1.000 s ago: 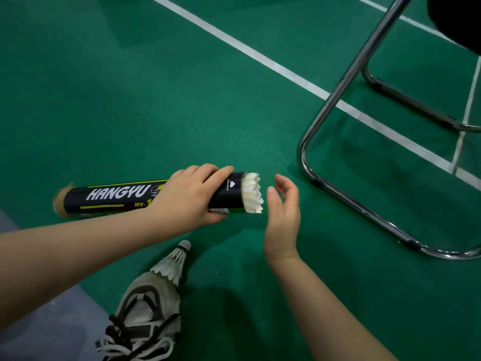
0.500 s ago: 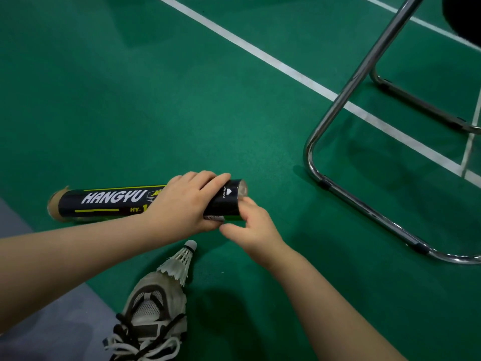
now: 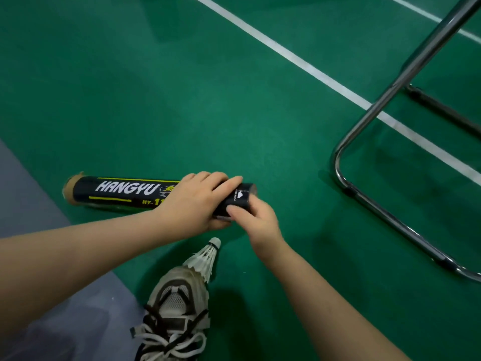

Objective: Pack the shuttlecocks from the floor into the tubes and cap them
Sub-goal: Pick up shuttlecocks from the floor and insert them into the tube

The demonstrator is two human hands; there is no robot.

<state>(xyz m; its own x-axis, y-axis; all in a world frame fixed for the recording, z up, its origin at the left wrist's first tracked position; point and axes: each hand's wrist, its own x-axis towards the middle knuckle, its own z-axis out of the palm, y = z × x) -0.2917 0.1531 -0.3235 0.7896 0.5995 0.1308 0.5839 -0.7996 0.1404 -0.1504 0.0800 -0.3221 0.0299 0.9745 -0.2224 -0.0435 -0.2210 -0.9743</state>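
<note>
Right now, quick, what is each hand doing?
Left hand: closed around the black tube, holding it.
Right hand: thumb and fingers pressed on the tube's open end; no cap or shuttlecock visible in it.

The tube (image 3: 125,192) looks like cardboard: a glossy black printed wrap outside, raw matt brown board at its open end at 9 o'clock. The shuttlecock (image 3: 205,259) at 6 o'clock has matt white feathers and a smooth pale cork tip. The shoe (image 3: 177,308) below it shows grey mesh cloth, worn matt panels and woven laces. The floor (image 3: 182,100) is matt green with a fine grain. The chair frame (image 3: 374,204) at 3 o'clock is polished, mirror-bright metal tubing.
</note>
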